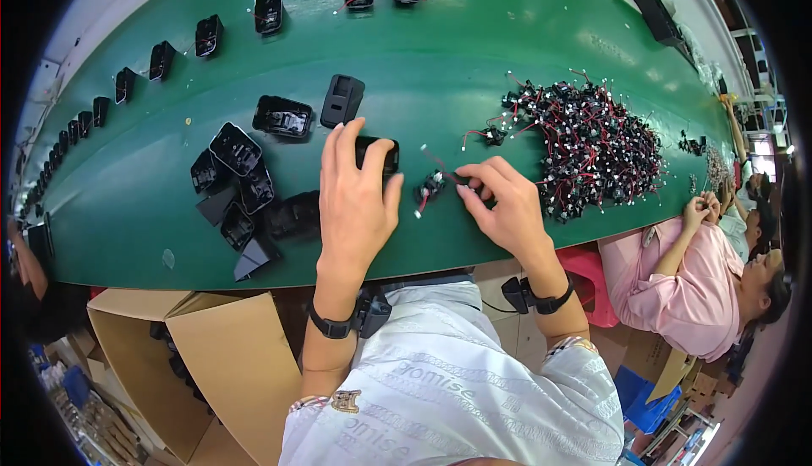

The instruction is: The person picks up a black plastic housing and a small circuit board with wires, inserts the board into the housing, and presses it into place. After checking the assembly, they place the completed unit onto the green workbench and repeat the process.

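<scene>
My left hand (359, 191) lies over a black plastic housing (378, 151) on the green table, with its index finger and thumb curled about the near part. The palm and fingers hide part of that housing. To the right, my right hand (507, 208) pinches the wire of a small black part with red leads and white plugs (432, 185). The part hangs or rests just left of the fingertips; which of these I cannot tell. Beyond my left hand lies a black shell (342, 100), outer side up, and beside it an open black shell (282, 117).
A large heap of small wired parts (596, 149) covers the right side. Several black shells (237, 149) are piled at the left. A row of housings (268, 12) curves along the far edge. An open cardboard box (228, 364) stands below left; a co-worker in pink (677, 288) sits at the right.
</scene>
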`<action>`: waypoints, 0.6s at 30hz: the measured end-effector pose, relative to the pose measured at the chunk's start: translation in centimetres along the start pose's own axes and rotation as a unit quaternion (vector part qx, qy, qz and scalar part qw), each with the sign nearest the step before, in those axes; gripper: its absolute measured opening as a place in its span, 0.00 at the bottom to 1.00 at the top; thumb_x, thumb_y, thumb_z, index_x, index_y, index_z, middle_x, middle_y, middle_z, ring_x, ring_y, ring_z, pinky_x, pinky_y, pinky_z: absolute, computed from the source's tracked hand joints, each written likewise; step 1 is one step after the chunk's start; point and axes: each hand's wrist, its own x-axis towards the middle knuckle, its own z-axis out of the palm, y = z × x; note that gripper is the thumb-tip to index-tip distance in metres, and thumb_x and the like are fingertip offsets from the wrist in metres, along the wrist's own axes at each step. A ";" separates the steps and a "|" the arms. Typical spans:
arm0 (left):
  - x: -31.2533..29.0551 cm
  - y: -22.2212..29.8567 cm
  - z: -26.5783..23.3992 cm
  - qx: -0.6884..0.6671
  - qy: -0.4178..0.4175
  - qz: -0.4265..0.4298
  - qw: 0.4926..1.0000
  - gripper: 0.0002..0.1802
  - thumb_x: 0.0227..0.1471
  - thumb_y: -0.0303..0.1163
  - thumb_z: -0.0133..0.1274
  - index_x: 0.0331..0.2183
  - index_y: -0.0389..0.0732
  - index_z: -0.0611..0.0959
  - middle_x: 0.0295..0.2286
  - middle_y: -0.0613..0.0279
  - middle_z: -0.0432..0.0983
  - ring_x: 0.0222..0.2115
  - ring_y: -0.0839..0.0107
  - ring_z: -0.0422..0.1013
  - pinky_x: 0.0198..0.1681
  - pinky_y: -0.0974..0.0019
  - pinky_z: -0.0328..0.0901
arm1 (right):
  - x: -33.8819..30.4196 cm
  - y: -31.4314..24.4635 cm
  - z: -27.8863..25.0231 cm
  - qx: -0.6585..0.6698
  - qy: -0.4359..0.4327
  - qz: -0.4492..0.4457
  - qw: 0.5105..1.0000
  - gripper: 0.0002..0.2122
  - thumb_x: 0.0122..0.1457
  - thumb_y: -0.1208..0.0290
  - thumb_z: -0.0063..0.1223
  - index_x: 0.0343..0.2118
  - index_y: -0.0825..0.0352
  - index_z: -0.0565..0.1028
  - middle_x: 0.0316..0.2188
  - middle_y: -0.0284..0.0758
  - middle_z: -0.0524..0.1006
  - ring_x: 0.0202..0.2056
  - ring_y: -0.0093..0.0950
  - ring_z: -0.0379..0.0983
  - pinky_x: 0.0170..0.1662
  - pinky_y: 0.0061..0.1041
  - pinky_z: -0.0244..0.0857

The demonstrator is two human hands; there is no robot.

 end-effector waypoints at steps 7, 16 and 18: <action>-0.9 0.6 0.9 0.010 0.010 0.011 1.000 0.25 0.45 0.24 0.65 0.47 0.40 0.80 0.59 0.49 0.64 0.63 0.39 0.55 0.63 0.41 0.56 | 1.4 -2.0 -2.9 -0.044 0.074 -0.146 0.986 0.18 0.53 0.74 0.65 0.49 0.63 0.79 0.42 0.38 0.76 0.34 0.32 0.78 0.38 0.30 0.72; 0.1 0.7 2.5 0.033 -0.055 0.093 0.994 0.28 0.42 0.31 0.68 0.49 0.45 0.81 0.55 0.58 0.69 0.65 0.45 0.54 0.66 0.32 0.44 | 3.3 -1.7 -1.7 0.098 -0.024 -0.131 0.986 0.16 0.52 0.78 0.67 0.45 0.65 0.80 0.36 0.32 0.81 0.28 0.21 0.77 0.29 0.20 0.68; 0.0 0.2 2.9 0.023 -0.065 0.125 0.990 0.30 0.42 0.32 0.69 0.50 0.46 0.81 0.54 0.59 0.70 0.65 0.46 0.54 0.66 0.31 0.44 | 2.8 -1.8 -2.0 0.118 -0.022 -0.108 0.987 0.16 0.52 0.80 0.67 0.45 0.66 0.80 0.37 0.31 0.82 0.28 0.16 0.75 0.28 0.15 0.65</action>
